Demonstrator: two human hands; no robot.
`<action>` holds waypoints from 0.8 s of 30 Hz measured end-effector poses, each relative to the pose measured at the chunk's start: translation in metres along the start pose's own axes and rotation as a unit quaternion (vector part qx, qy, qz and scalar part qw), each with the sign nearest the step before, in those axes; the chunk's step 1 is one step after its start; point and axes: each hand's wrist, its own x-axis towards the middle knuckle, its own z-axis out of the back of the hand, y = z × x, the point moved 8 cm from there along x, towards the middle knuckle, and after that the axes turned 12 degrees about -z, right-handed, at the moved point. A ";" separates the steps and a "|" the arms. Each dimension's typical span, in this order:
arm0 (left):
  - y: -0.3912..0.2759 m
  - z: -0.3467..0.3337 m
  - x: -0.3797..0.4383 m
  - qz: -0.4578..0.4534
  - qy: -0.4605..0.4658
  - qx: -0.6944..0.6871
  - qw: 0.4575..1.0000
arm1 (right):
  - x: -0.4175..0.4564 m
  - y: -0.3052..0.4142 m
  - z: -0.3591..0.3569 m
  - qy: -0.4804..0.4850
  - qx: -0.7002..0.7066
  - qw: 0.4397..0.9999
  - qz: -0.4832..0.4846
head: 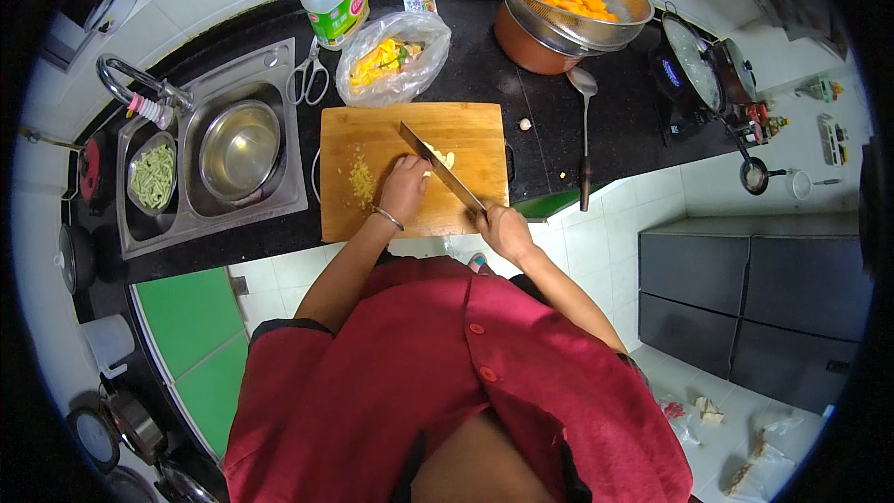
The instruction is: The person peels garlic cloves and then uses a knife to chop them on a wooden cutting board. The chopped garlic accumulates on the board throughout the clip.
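Observation:
A wooden cutting board lies before me on the black counter. My right hand grips the handle of a kitchen knife, whose blade slants across the board towards its upper middle. Against the near side of the blade, my left hand has its fingers curled over a pale piece, apparently garlic, mostly hidden beneath the fingertips. Pale garlic slices rest on the blade's far side. To the left of my left hand is a small heap of yellowish minced pieces.
Behind the board sit an open plastic bag of yellow peelings, scissors and a jug. A double sink is left. Rightward are a strainer of orange chunks, a ladle, a garlic clove and a wok over a lit burner.

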 end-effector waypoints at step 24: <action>0.018 0.001 -0.005 0.051 -0.031 -0.042 0.997 | -0.005 0.007 -0.001 -0.016 0.010 0.999 0.027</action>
